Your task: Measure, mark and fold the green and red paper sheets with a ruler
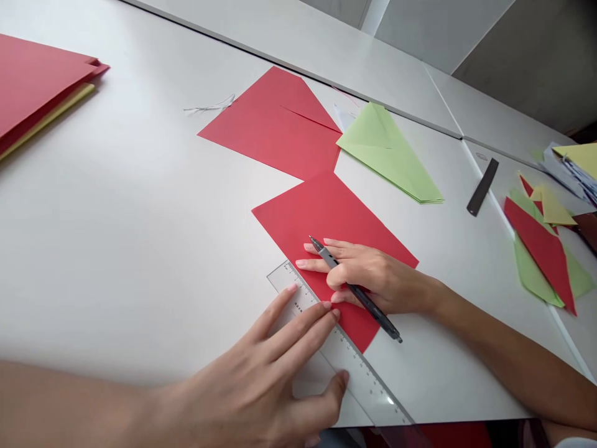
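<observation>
A red sheet of paper (336,214) lies on the white table, with a clear plastic ruler (359,367) along its lower left edge. My left hand (284,367) rests on the ruler, fingers spread, pressing from above rather than gripping. A black and grey pen (373,305) is held by my right hand (368,277), tucked between thumb and fingers with its tip pointing up and to the left. The other fingers of that hand touch the red sheet close to the ruler's edge.
A second red sheet (275,124), some white string (212,107) and folded green paper (387,152) lie farther back. Stacked red paper (37,81) sits at far left. To the right are a dark strip-like object (482,186) and red, green and yellow scraps (543,249).
</observation>
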Demonstrator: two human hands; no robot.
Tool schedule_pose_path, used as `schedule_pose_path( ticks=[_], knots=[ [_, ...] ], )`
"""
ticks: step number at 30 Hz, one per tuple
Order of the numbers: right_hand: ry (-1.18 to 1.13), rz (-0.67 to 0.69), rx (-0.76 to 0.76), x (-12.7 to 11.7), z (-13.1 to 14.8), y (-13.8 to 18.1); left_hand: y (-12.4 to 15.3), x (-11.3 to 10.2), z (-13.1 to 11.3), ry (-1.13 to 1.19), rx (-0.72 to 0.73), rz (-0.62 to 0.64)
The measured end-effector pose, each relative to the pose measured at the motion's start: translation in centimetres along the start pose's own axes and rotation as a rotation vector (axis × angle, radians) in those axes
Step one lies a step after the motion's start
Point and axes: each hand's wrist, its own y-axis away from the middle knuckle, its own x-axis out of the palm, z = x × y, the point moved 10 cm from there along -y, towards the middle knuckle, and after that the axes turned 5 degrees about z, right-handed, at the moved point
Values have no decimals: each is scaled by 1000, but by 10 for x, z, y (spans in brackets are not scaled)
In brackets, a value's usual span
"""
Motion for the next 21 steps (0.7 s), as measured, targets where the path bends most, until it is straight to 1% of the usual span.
schedule_pose_path(
  ticks=[2, 5, 7, 9, 11, 13, 16, 21],
  knots=[
    [21, -13, -10, -1, 1, 0, 0, 3, 0, 3, -6, 19],
    [114, -81, 8, -8, 4, 3, -1, 5, -2, -2, 50, 17],
    [177, -154, 78, -15, 4, 7, -1, 7, -3, -17, 75, 35],
    [213, -200, 181, -20, 1, 13, -2, 7, -2, -25, 87, 41],
    [227, -189, 277, -18, -4, 18, -2, 5, -3, -15, 94, 32],
    [219, -162, 323, -14, -8, 21, -1, 3, -3, 2, 104, 7],
    [201, -153, 328, -11, -12, 24, -3, 3, -2, 26, 95, -21],
    [229, -160, 293, -14, -15, 26, -6, 4, 2, 60, 76, -61]
  ],
)
